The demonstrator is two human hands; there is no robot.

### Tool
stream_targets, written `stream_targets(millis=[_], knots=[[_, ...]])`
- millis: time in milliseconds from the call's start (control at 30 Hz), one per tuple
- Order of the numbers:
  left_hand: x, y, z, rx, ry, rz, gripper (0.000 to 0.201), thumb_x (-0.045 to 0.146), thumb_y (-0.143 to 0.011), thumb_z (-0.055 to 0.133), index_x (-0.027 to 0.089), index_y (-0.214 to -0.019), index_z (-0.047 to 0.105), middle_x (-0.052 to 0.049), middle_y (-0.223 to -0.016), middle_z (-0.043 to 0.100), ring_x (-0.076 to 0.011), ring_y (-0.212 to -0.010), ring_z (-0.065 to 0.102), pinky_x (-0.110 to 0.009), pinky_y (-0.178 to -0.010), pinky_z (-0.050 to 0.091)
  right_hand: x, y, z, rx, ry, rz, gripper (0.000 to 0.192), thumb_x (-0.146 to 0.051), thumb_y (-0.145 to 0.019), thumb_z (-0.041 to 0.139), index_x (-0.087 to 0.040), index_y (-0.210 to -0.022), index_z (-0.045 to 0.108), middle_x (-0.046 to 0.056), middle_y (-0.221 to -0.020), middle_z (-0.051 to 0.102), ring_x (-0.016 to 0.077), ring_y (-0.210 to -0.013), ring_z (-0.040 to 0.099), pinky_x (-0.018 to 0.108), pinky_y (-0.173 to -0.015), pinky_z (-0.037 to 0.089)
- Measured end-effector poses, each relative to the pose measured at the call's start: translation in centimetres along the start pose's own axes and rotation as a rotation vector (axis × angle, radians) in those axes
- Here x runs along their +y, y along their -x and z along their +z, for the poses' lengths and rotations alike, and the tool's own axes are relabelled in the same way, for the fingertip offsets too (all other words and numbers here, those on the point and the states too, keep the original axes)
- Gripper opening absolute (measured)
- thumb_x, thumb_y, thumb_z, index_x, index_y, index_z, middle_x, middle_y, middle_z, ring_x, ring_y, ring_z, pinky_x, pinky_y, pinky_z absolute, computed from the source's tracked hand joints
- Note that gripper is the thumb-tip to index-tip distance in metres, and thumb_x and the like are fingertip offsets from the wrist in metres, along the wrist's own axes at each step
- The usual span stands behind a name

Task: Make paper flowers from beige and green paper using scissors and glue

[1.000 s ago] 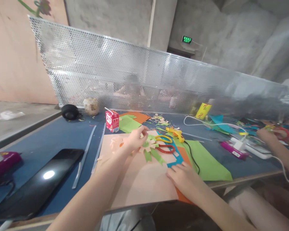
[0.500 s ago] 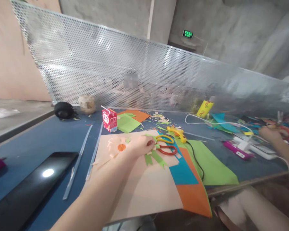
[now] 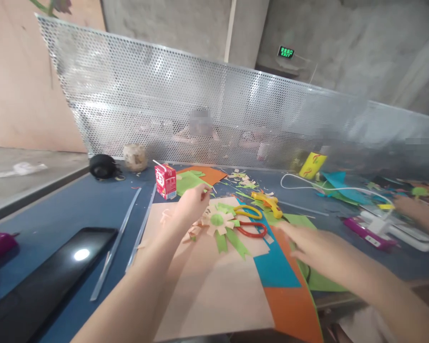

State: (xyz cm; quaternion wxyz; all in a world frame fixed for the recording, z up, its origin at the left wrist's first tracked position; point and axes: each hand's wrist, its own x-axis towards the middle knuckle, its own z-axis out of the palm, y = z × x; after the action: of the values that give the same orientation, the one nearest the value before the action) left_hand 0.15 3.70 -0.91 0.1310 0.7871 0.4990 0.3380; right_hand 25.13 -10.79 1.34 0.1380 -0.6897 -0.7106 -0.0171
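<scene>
My left hand [image 3: 193, 205] is raised over the cream paper sheet [image 3: 218, 295], its fingers pinched together; what they hold, if anything, I cannot make out. Beside it lies a cream paper flower [image 3: 217, 220] with a green centre and green ribbon tails [image 3: 234, 243]. Another cream paper flower is mostly hidden behind my left wrist. Scissors [image 3: 252, 229] with one yellow and one red handle rest right of the green-centred flower, blades covered. My right hand [image 3: 295, 236], fingers stretched out and apart, hovers just below a yellow glue gun [image 3: 270, 205] and holds nothing.
Blue card [image 3: 277, 269] and orange card [image 3: 289, 305] lie under the cream sheet. A red drink carton [image 3: 165, 181] stands behind. On the left are a black phone [image 3: 50, 281] and clear glue sticks [image 3: 116, 243]. A purple power strip [image 3: 368, 233] and a co-worker's hand [image 3: 411, 207] are at right.
My left hand has lifted off the ribbon flower and moved slightly left and up, uncovering its green centre. My right hand has come in from the right, near the glue gun.
</scene>
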Motion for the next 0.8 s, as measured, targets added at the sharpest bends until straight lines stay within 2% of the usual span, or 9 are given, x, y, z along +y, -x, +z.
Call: stream_targets(millis=[33,100,167,267,333,433,600,800], knots=[[-0.4,-0.2,0.0,0.004,-0.018,-0.033,0.028,0.024,-0.078,0.038,0.018,-0.102,0.052,-0.004,-0.076,0.064,-0.0182,-0.07,0.059,-0.026,-0.063,0.041,-1.2,-1.4,0.3,-0.041,0.016,-0.027,0.013,-0.024,-0.073,0.061,-0.023,-0.086,0.06,0.003,-0.083,0.062,0.0182,-0.072,0.059,0.027,-0.057,0.043],[-1.4,-0.4,0.1,-0.013,-0.081,-0.074,0.038,0.02,-0.073,0.043,0.015,-0.111,0.046,-0.009,-0.092,0.063,-0.0197,-0.079,0.059,-0.027,-0.066,0.041,-3.7,-4.7,1.0,-0.226,0.138,-0.09,0.007,-0.025,-0.071,0.059,-0.021,-0.078,0.059,0.003,-0.072,0.062,0.0199,-0.064,0.059,0.026,-0.05,0.037],[-2.1,-0.4,0.4,-0.07,-0.174,-0.093,0.043,0.019,-0.072,0.045,0.014,-0.115,0.043,-0.012,-0.101,0.06,-0.0219,-0.084,0.058,-0.028,-0.067,0.041,-5.7,-7.9,2.0,-0.179,0.117,-0.133,0.014,-0.032,-0.076,0.052,-0.021,-0.081,0.059,0.004,-0.075,0.063,0.0207,-0.067,0.059,0.026,-0.05,0.035],[-2.5,-0.3,0.8,-0.173,-0.235,-0.083,0.042,0.022,-0.076,0.041,0.015,-0.118,0.042,-0.011,-0.098,0.062,-0.0221,-0.083,0.059,-0.029,-0.066,0.041,-6.8,-11.1,4.3,-0.018,0.046,-0.182,0.02,-0.024,-0.082,0.041,-0.019,-0.091,0.058,0.007,-0.085,0.064,0.02,-0.078,0.059,0.026,-0.058,0.038],[-2.3,-0.3,0.9,-0.203,-0.218,-0.058,0.041,0.023,-0.078,0.039,0.016,-0.118,0.042,-0.009,-0.095,0.064,-0.0211,-0.083,0.06,-0.028,-0.068,0.041,-6.5,-11.8,6.0,0.032,0.031,-0.212,0.024,-0.018,-0.082,0.04,-0.017,-0.097,0.059,0.01,-0.094,0.063,0.0212,-0.091,0.056,0.028,-0.07,0.038],[-1.7,-0.5,1.1,-0.22,-0.201,-0.013,0.038,0.026,-0.081,0.037,0.018,-0.117,0.044,-0.007,-0.093,0.065,-0.0207,-0.087,0.059,-0.029,-0.073,0.04,-5.3,-11.6,7.7,0.008,-0.037,-0.234,0.028,-0.016,-0.081,0.041,-0.018,-0.103,0.059,0.009,-0.099,0.063,0.0208,-0.097,0.054,0.029,-0.079,0.037],[-0.8,-0.5,1.2,-0.29,-0.089,-0.011,0.04,0.039,-0.081,0.036,0.02,-0.115,0.047,-0.005,-0.096,0.066,-0.0205,-0.085,0.06,-0.028,-0.07,0.041,-4.6,-11.0,7.9,-0.045,-0.176,-0.247,0.03,-0.014,-0.08,0.042,-0.021,-0.104,0.06,0.006,-0.102,0.064,0.0193,-0.095,0.056,0.028,-0.08,0.038],[-0.4,-0.1,1.5,-0.272,-0.014,-0.031,0.041,0.032,-0.073,0.048,0.022,-0.113,0.049,-0.002,-0.093,0.066,-0.0193,-0.079,0.06,-0.027,-0.066,0.043,-4.6,-12.5,8.3,-0.108,-0.245,-0.136,0.028,-0.015,-0.075,0.051,-0.018,-0.102,0.058,0.008,-0.1,0.063,0.0185,-0.091,0.058,0.027,-0.077,0.039]])
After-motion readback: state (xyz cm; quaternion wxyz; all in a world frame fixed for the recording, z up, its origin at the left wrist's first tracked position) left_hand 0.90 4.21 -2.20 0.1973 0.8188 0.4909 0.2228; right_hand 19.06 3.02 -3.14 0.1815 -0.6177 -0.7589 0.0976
